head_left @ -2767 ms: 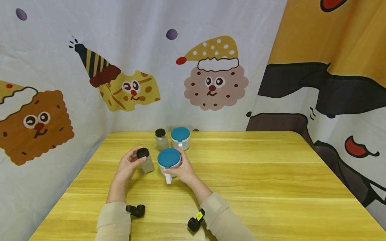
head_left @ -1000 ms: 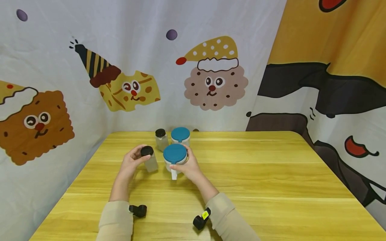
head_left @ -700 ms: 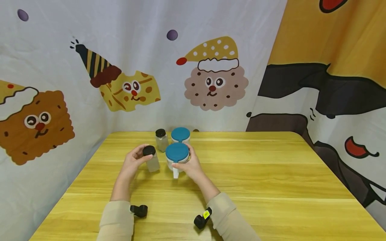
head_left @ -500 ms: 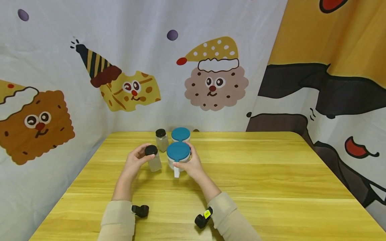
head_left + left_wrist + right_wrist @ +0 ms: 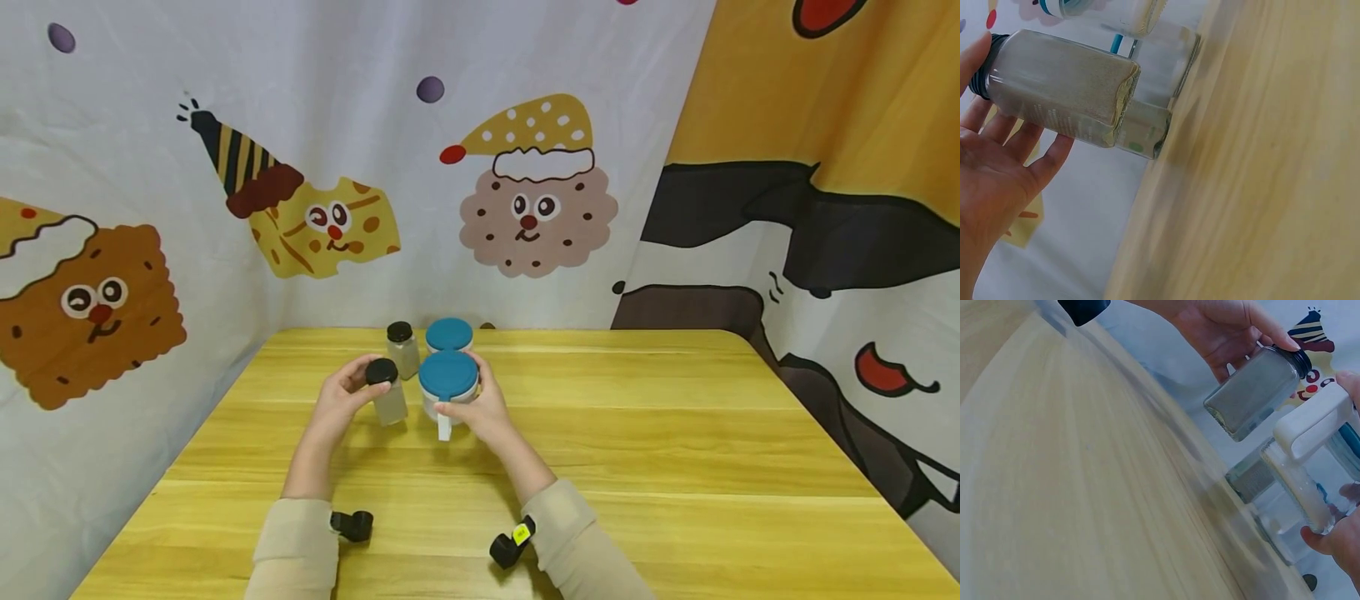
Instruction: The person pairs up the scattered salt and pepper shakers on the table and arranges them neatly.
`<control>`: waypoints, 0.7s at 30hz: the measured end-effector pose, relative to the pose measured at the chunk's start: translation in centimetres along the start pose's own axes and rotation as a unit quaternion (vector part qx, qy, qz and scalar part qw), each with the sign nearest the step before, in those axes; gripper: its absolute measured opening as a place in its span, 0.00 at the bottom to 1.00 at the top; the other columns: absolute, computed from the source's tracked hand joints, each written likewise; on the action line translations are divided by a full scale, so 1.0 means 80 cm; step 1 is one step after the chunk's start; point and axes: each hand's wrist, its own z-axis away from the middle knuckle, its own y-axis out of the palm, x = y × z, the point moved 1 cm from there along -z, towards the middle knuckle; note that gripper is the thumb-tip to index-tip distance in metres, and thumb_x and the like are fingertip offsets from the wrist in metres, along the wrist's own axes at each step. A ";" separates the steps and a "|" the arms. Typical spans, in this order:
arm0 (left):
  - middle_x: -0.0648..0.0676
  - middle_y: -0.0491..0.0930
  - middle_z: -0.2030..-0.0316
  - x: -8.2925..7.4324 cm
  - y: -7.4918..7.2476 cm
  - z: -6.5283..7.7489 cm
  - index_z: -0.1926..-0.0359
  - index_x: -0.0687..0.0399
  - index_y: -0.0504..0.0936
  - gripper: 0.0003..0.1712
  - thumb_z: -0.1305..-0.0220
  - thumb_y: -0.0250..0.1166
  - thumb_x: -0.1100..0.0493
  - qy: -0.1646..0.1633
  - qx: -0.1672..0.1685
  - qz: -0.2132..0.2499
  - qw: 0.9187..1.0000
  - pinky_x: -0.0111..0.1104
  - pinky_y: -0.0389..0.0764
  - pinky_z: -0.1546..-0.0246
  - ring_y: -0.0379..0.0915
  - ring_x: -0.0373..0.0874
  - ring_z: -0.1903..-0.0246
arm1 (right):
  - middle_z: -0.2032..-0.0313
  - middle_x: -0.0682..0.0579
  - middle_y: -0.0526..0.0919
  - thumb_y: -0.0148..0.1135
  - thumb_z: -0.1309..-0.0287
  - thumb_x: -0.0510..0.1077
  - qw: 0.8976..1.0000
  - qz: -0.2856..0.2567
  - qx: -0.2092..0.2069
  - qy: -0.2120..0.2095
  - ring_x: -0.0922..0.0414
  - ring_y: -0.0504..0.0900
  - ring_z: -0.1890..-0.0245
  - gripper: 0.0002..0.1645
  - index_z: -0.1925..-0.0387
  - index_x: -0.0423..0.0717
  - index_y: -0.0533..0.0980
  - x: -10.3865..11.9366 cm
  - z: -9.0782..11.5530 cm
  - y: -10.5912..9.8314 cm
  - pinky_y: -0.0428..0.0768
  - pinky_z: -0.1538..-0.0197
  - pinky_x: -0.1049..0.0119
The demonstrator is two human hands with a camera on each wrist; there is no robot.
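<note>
My left hand (image 5: 337,404) grips a square glass jar with a black screw lid (image 5: 390,406) near its top. In the left wrist view, this jar (image 5: 1060,84) holds something greyish, and its base is off the table. My right hand (image 5: 491,408) holds a round clear jar with a blue lid (image 5: 448,375), fingers and thumb around its sides. Its white handle (image 5: 1313,419) points toward me. The held jars are side by side, a small gap between them. Just behind stand a similar black-lidded jar (image 5: 403,354) and a second blue-lidded jar (image 5: 450,333), partly hidden.
The wooden table (image 5: 675,433) extends to the right and toward me. A patterned curtain (image 5: 337,67) hangs behind and around the table. Small black cameras are strapped at both wrists, the left one (image 5: 354,525) and the right one (image 5: 512,542).
Both hands have moved to the right and slightly away from me, carrying their jars with them. The two jars at the back stay where they were.
</note>
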 end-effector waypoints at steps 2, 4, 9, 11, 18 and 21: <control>0.47 0.80 0.52 0.004 0.001 -0.002 0.37 0.61 0.71 0.30 0.40 0.68 0.61 0.006 -0.001 0.001 1.000 0.29 0.74 0.51 0.73 0.41 0.50 | 0.33 0.43 0.62 0.78 0.59 0.38 1.000 0.002 -0.003 -0.004 0.43 0.61 0.35 0.58 0.29 0.52 0.56 -0.013 -0.006 -0.001 0.60 0.39 0.38; 0.49 0.80 0.52 0.002 0.002 -0.002 0.37 0.61 0.71 0.30 0.40 0.69 0.61 0.010 -0.001 0.000 1.000 0.30 0.74 0.51 0.74 0.42 0.50 | 0.33 0.46 0.62 0.79 0.60 0.40 1.000 0.005 -0.010 -0.010 0.44 0.61 0.35 0.57 0.29 0.55 0.57 -0.014 -0.006 -0.003 0.60 0.39 0.39; 0.50 0.81 0.51 -0.001 0.006 -0.002 0.39 0.61 0.72 0.29 0.41 0.69 0.61 0.012 0.003 0.001 1.000 0.30 0.74 0.51 0.74 0.42 0.50 | 0.34 0.47 0.64 0.79 0.61 0.40 1.000 0.006 -0.017 -0.018 0.45 0.63 0.36 0.57 0.30 0.56 0.59 -0.009 -0.004 -0.007 0.61 0.39 0.38; 0.51 0.80 0.50 -0.002 0.008 -0.002 0.39 0.60 0.73 0.29 0.41 0.69 0.61 0.012 0.007 0.002 1.000 0.31 0.74 0.51 0.74 0.43 0.50 | 0.35 0.47 0.64 0.80 0.61 0.40 1.000 0.004 -0.018 -0.017 0.45 0.63 0.36 0.56 0.31 0.56 0.59 -0.007 -0.002 -0.009 0.61 0.39 0.38; 0.55 0.79 0.48 -0.007 0.015 -0.001 0.39 0.59 0.73 0.28 0.40 0.68 0.64 0.006 0.016 0.004 1.000 0.33 0.74 0.51 0.74 0.45 0.50 | 0.34 0.48 0.63 0.80 0.61 0.41 1.000 0.012 -0.018 -0.008 0.46 0.62 0.35 0.57 0.30 0.56 0.58 -0.002 -0.002 -0.016 0.60 0.38 0.39; 0.56 0.79 0.48 -0.009 0.018 -0.001 0.39 0.58 0.73 0.27 0.40 0.68 0.63 0.002 0.017 0.004 1.000 0.35 0.73 0.51 0.73 0.46 0.50 | 0.33 0.47 0.62 0.79 0.60 0.41 1.000 0.012 -0.019 -0.010 0.46 0.60 0.34 0.57 0.30 0.55 0.57 0.000 -0.001 -0.020 0.58 0.38 0.38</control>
